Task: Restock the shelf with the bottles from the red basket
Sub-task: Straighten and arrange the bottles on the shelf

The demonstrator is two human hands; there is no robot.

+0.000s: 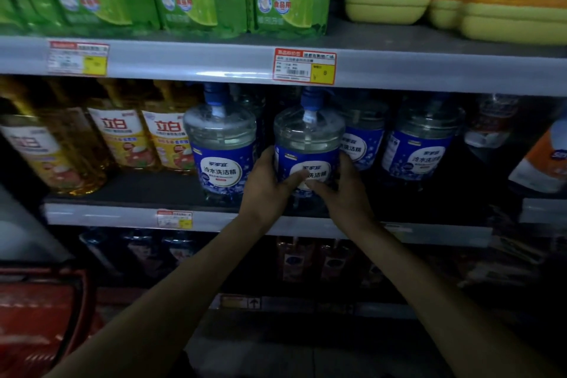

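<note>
The middle shelf (101,214) holds a row of blue-labelled bottles (414,153), and the clear bottle (308,135) being stocked stands upright at its front edge, cap up. The left hand (265,184) and right hand (342,192) clasp its lower sides, equally near, thumbs on the label; the move ahead looks like a straight push backward.

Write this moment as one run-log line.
left hand, right hand: grip blue-label bottle; bottle upright, middle shelf front; red basket lower left
</note>
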